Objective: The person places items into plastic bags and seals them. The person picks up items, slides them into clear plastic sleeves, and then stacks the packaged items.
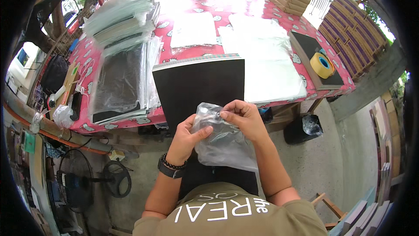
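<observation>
– While L hand (pixel 185 139) n R hand (pixel 247 120) both pinch the clear bag (pixel 223 148) btwn fingers, where's that black pad (pixel 201 81)?

– Just past the fingertips from here. Imo rub R thumb lightly so layers split; L grip steady.

The bag (pixel 226 145) is colourless, the tablecloth (pixel 192 51) patterned pink.

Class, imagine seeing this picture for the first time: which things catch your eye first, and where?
The pinkish-red patterned tablecloth probably stands out first, spread beyond the person. Nearer, at the centre, the left hand and right hand hold a crinkled clear plastic bag before a large black panel. Toward the table's right end, a yellow tape roll catches the eye.
</observation>
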`<control>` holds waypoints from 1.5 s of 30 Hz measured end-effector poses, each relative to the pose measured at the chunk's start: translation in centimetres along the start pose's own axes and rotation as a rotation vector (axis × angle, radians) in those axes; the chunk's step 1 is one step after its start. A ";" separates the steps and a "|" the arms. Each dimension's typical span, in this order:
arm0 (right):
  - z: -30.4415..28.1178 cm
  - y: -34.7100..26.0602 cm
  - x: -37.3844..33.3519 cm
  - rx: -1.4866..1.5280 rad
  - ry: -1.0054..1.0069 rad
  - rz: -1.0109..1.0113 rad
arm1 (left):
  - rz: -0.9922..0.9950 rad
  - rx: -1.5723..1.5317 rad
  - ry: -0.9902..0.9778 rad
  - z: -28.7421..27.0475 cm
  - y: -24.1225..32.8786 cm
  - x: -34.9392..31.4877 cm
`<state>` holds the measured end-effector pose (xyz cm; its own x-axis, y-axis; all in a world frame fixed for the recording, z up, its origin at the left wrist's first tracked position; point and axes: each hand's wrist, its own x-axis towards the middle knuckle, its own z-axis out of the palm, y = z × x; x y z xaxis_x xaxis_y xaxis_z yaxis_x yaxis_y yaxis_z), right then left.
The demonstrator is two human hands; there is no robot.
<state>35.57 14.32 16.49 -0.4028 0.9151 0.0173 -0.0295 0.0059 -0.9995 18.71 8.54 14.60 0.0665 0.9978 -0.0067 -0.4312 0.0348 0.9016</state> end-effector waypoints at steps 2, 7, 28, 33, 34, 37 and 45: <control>0.2 0.1 -0.1 -0.029 0.008 -0.028 | -0.037 -0.062 -0.038 -0.4 0.0 0.3; 0.5 0.4 -0.5 -0.298 0.065 -0.124 | -0.066 0.087 -0.009 -0.5 -0.3 0.5; -2.4 0.6 -1.9 0.320 -0.182 -0.138 | 0.299 0.594 0.249 -6.4 -0.7 -2.8; 3.3 -1.4 -2.5 -0.192 -0.260 -0.101 | 0.388 0.813 -0.045 1.4 2.3 -3.2; 3.3 -1.5 -2.6 -0.195 -0.236 -0.153 | 0.209 0.812 -0.254 0.8 2.4 -3.2; 2.2 -1.9 -2.8 -0.233 -0.449 -0.063 | -0.189 0.594 -0.749 -3.5 3.0 -3.6; -0.6 3.4 -3.9 0.372 -1.088 -0.204 | 0.000 -1.268 0.183 -5.6 1.2 -3.6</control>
<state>37.62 11.00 12.97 -0.9258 0.0813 0.3691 -0.3778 -0.1710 -0.9100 12.93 5.31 13.25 -0.0140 0.9875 -0.1570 -0.9897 -0.0361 -0.1385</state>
